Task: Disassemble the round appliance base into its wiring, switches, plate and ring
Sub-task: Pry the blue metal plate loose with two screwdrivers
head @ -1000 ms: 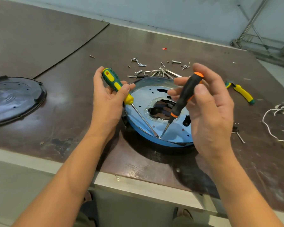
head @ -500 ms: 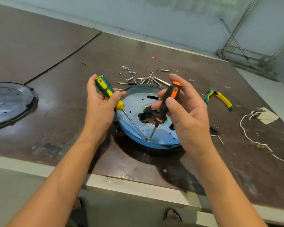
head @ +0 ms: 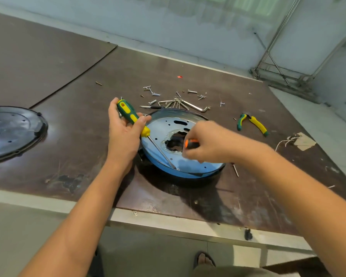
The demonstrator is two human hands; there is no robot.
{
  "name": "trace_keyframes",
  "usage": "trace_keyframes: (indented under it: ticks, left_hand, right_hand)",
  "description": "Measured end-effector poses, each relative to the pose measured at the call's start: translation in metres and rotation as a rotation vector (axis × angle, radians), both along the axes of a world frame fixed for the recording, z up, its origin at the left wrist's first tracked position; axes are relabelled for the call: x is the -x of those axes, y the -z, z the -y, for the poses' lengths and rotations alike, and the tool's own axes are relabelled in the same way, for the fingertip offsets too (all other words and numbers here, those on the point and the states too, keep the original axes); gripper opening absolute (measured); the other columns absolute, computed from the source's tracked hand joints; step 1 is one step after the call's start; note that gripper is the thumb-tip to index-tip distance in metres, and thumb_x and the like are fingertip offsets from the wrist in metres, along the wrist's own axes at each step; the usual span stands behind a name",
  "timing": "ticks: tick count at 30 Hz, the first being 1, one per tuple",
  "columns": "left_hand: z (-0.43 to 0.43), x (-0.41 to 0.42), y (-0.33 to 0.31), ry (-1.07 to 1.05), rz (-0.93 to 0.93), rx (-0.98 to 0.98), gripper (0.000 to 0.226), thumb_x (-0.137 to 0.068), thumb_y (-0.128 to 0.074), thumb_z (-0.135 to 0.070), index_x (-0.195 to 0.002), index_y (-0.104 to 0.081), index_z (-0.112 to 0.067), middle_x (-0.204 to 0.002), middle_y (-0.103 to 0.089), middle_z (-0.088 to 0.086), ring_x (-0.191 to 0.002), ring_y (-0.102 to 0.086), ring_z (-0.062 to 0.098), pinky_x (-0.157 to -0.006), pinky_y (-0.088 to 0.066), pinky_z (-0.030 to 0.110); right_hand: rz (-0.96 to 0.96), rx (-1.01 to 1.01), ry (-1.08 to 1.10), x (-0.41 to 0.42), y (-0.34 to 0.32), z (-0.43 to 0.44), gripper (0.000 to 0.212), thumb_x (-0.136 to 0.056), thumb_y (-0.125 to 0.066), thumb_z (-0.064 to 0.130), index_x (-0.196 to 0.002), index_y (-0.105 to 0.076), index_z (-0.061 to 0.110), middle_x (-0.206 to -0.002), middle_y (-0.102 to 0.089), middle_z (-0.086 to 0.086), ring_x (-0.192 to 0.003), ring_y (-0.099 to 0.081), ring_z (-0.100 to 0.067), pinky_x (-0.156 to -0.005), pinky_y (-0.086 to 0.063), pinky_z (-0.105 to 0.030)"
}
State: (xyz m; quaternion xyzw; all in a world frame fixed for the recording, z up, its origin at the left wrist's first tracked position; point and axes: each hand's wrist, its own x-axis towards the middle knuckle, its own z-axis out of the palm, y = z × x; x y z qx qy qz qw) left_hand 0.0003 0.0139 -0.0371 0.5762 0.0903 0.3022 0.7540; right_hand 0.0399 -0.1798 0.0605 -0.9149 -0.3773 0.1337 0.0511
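Tabletop (head: 78, 148) carries the work, which I judge about half done. A black cover (head: 12, 132) lies off at 9 o'clock and a white wire (head: 284, 141) at 3 o'clock. At centre sits the round appliance base (head: 168, 112); its blue ring (head: 188, 173) holds the plate (head: 164, 126), and dark parts show through the middle hole. My left hand (head: 124, 134) grips the green screwdriver (head: 131, 115), tip at the near rim. My right hand (head: 206, 142) grips the orange screwdriver (head: 191, 143). Loose screws (head: 154, 94) lie at 12 o'clock. Plate, ring and switches are left to part.
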Motion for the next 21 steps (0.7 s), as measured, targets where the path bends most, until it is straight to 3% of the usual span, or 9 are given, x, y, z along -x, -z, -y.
trace_keyframes:
  ticks: [2,5,9,11,13,16,21]
  left_hand:
    - [0.0,0.002,0.0,-0.003,-0.003,0.002,0.073,-0.096,-0.062,-0.002,-0.153,-0.021,-0.022,-0.115,-0.064,0.017,-0.114,-0.067,0.032,-0.104,-0.052,0.045]
    - [0.002,0.004,0.0,-0.008,-0.005,0.005,0.075,-0.096,-0.063,-0.004,-0.155,-0.02,-0.023,-0.111,-0.064,0.005,-0.112,-0.069,0.025,-0.103,-0.053,0.042]
    - [0.003,0.004,0.001,-0.01,0.002,0.007,0.076,-0.097,-0.062,-0.004,-0.156,-0.019,-0.022,-0.114,-0.062,0.005,-0.113,-0.068,0.023,-0.103,-0.053,0.042]
    - [0.003,0.005,0.001,-0.009,0.007,0.011,0.076,-0.097,-0.062,-0.003,-0.156,-0.018,-0.021,-0.115,-0.061,0.007,-0.115,-0.067,0.025,-0.103,-0.053,0.042]
    - [0.003,0.005,0.0,-0.008,0.014,0.005,0.075,-0.097,-0.061,-0.002,-0.156,-0.019,-0.02,-0.114,-0.061,0.007,-0.114,-0.067,0.027,-0.103,-0.053,0.04]
    - [0.003,0.006,0.0,-0.003,0.015,0.0,0.075,-0.097,-0.062,-0.003,-0.156,-0.019,-0.019,-0.116,-0.061,0.008,-0.114,-0.067,0.026,-0.103,-0.053,0.038]
    - [0.004,0.006,-0.001,-0.009,0.012,0.01,0.075,-0.097,-0.061,-0.001,-0.156,-0.018,-0.018,-0.118,-0.059,0.013,-0.116,-0.066,0.03,-0.103,-0.053,0.039]
  right_hand:
    - [-0.04,0.053,0.023,0.0,0.018,-0.005,0.039,-0.088,-0.072,0.033,-0.056,-0.057,0.016,-0.051,-0.053,0.0,-0.049,-0.043,-0.015,-0.052,-0.039,-0.031]
    - [-0.062,0.046,0.012,-0.003,0.029,-0.011,0.054,-0.09,-0.072,0.049,-0.054,-0.05,0.015,-0.049,-0.034,0.002,-0.047,-0.03,-0.015,-0.048,-0.027,-0.029]
    - [-0.106,0.106,-0.014,-0.004,0.029,-0.021,0.044,-0.094,-0.07,0.042,-0.07,-0.064,0.006,-0.049,-0.05,0.002,-0.042,-0.04,-0.012,-0.045,-0.033,-0.02]
    - [-0.155,0.177,0.009,-0.006,0.025,-0.025,0.033,-0.096,-0.069,0.038,-0.074,-0.065,0.014,-0.046,-0.061,0.004,-0.038,-0.049,-0.005,-0.055,-0.048,-0.023]
    - [-0.188,0.25,0.026,-0.006,0.019,-0.03,0.029,-0.098,-0.067,0.035,-0.074,-0.059,0.022,-0.042,-0.061,0.006,-0.04,-0.055,-0.007,-0.064,-0.054,-0.03]
    - [-0.161,0.333,0.02,-0.003,0.013,-0.036,0.034,-0.099,-0.063,0.035,-0.069,-0.058,0.02,-0.043,-0.061,0.005,-0.043,-0.057,-0.011,-0.053,-0.047,-0.026]
    - [-0.208,0.351,0.039,0.001,0.009,-0.043,0.033,-0.096,-0.06,0.017,-0.063,-0.054,0.015,-0.04,-0.057,0.007,-0.036,-0.05,-0.006,-0.052,-0.042,-0.025]
